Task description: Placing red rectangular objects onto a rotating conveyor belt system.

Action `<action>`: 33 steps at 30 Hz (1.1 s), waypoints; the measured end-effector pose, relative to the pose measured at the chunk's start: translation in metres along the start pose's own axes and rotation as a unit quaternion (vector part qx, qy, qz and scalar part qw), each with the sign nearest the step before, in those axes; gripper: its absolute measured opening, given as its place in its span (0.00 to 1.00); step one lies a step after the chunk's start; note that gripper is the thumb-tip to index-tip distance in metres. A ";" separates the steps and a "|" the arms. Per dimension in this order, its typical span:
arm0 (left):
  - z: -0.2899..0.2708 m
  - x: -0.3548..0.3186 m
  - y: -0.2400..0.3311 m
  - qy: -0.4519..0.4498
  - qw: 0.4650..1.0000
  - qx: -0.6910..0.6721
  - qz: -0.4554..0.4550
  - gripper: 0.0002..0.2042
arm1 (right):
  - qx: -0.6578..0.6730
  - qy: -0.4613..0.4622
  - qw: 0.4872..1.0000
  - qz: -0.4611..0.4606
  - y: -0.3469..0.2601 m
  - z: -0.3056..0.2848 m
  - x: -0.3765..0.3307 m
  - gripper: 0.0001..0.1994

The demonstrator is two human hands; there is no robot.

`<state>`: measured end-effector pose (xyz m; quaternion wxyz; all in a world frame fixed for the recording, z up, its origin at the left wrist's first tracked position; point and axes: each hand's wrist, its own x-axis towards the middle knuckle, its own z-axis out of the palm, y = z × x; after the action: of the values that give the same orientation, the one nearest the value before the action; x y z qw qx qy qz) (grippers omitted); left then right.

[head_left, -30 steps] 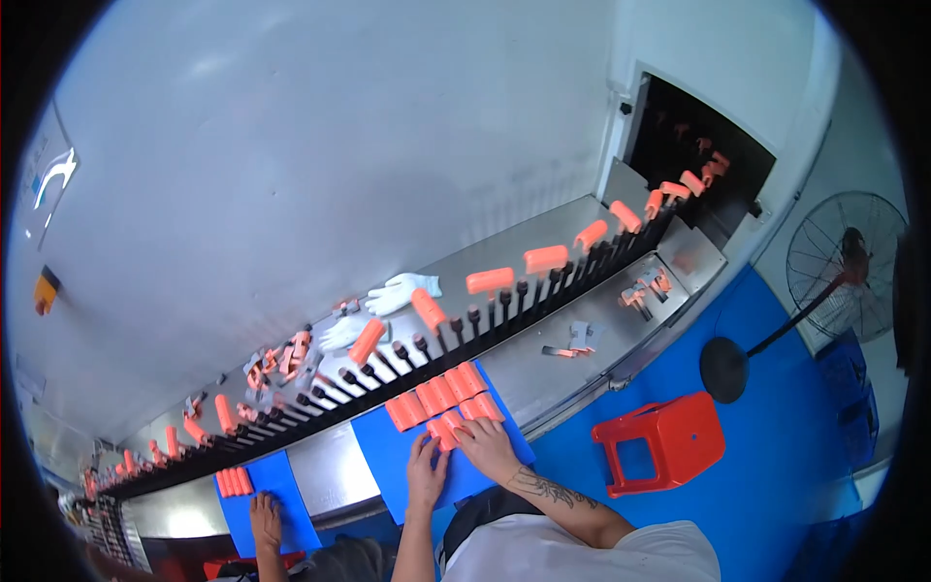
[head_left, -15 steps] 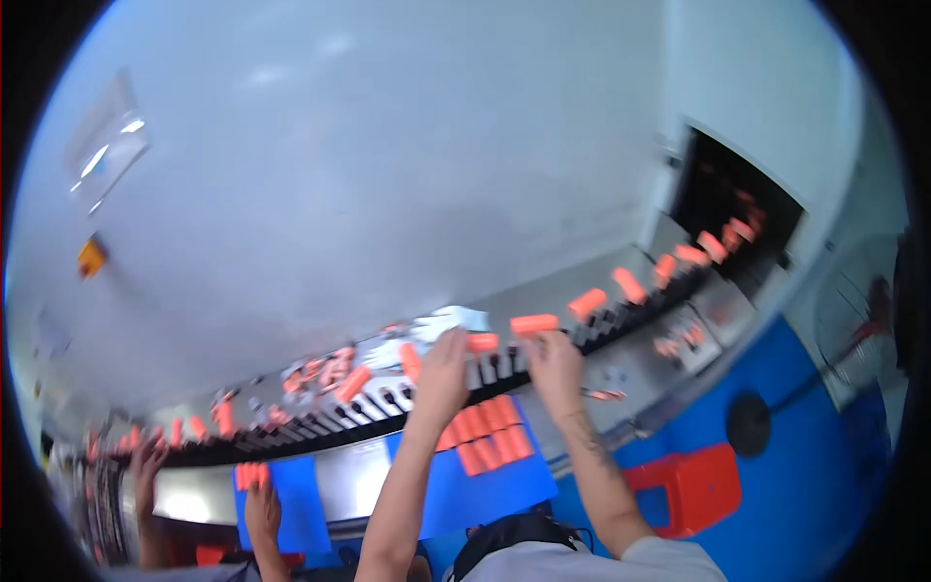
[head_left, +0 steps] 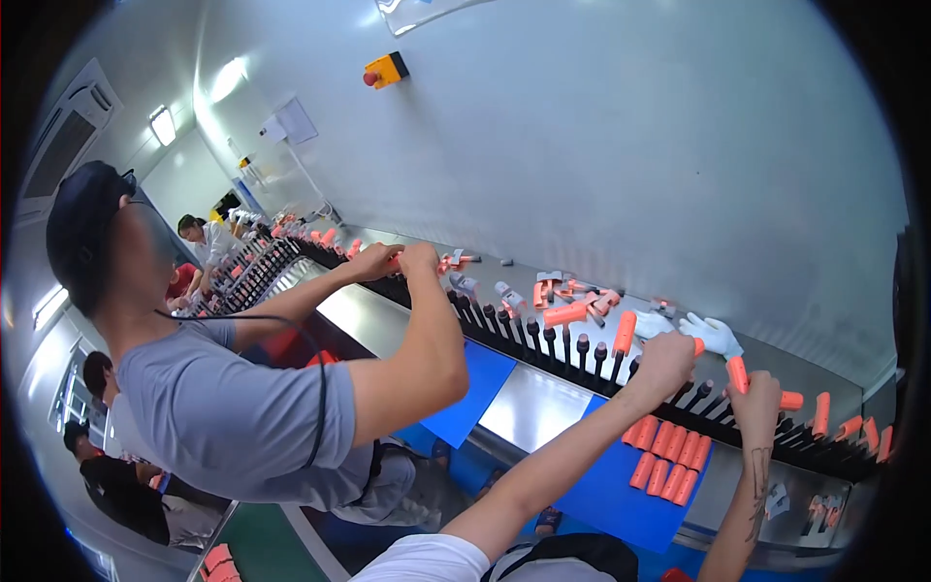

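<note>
My left hand (head_left: 665, 363) is closed over the row of black pegs, and the end of an orange tube-shaped piece (head_left: 697, 346) shows at its fingertips. Just to its right, the fingers of my right hand (head_left: 758, 400) pinch another orange tube-shaped piece (head_left: 739, 374), tilted over the same row. The upright black pegs (head_left: 583, 347) stand in a long dark rail. Some carry tilted orange pieces, such as the tube (head_left: 625, 333) left of my left hand. Below my wrists, several orange tubes (head_left: 669, 461) lie in two rows on a blue mat (head_left: 606, 509).
A co-worker (head_left: 262, 407) stands close on my left, both hands at the rail. Behind the pegs lie a white glove (head_left: 711, 336) and loose orange and grey pieces (head_left: 582, 299). A yellow box with a red button (head_left: 386, 71) hangs on the wall. More people work far left.
The view has swung left, bringing the co-worker's body and the room beyond into sight. Both my hands remain at the peg row, each still with an orange piece; the right one's is now tilted more upright.
</note>
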<state>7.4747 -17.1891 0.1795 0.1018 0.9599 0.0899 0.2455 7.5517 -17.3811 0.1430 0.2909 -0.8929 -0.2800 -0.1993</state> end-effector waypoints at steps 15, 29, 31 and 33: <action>-0.007 -0.233 -0.084 -0.236 0.959 -0.154 -0.017 0.17 | 0.303 -0.133 0.936 0.122 -0.083 0.057 -0.217 0.21; 0.047 -0.265 -0.072 -0.109 0.957 -0.241 -0.122 0.22 | 0.108 -0.115 0.985 -0.070 -0.090 0.087 -0.248 0.15; 0.053 -0.253 -0.075 -0.100 0.945 -0.289 -0.117 0.23 | 0.048 -0.111 0.986 -0.111 -0.096 0.087 -0.229 0.16; 0.056 -0.233 -0.067 -0.099 0.941 -0.293 -0.136 0.22 | 0.027 -0.096 0.989 -0.110 -0.090 0.092 -0.215 0.17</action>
<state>7.2928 -17.1853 0.0096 0.4194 0.8856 0.1333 0.1483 7.3495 -17.3449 -0.0005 0.2632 -0.8635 -0.4085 -0.1353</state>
